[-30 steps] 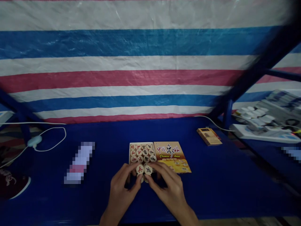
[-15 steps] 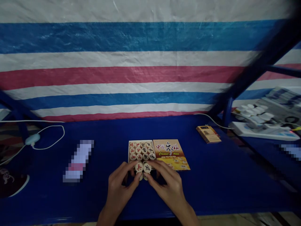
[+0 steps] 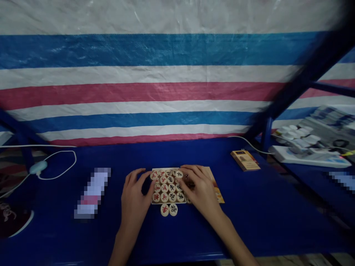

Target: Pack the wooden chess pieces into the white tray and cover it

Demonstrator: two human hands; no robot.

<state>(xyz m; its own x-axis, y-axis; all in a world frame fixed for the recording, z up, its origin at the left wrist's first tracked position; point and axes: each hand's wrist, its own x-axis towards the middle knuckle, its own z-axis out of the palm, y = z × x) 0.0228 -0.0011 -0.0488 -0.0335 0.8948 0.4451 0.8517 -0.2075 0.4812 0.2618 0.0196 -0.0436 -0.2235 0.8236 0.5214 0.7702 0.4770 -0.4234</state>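
A white box (image 3: 180, 203) of round Chinese chess pieces sits on the blue tabletop (image 3: 172, 236), filled with rows of red and black characters. At its back left corner my left hand (image 3: 135, 194) pinches a red-lettered chess piece (image 3: 154, 175) between thumb and fingers. My right hand (image 3: 202, 188) grips a black-lettered chess piece (image 3: 178, 173) over the back right corner. Both held pieces sit above the others. In front of the box, side by side on the table, lie a red piece (image 3: 164, 210) and a black piece (image 3: 173, 210). My right hand partly covers the printed lid (image 3: 215, 181).
A blurred-out phone-like object (image 3: 93, 192) lies to the left, near a white cable with a blue-white puck (image 3: 39, 167). At the back right are a small yellow-brown box (image 3: 245, 160) and a power strip (image 3: 310, 158). Behind hangs a striped sheet (image 3: 166, 88).
Both hands have moved from the box's front, where they held two pieces together, to its back corners, spreading apart with the pieces. The two loose pieces in front are now uncovered.
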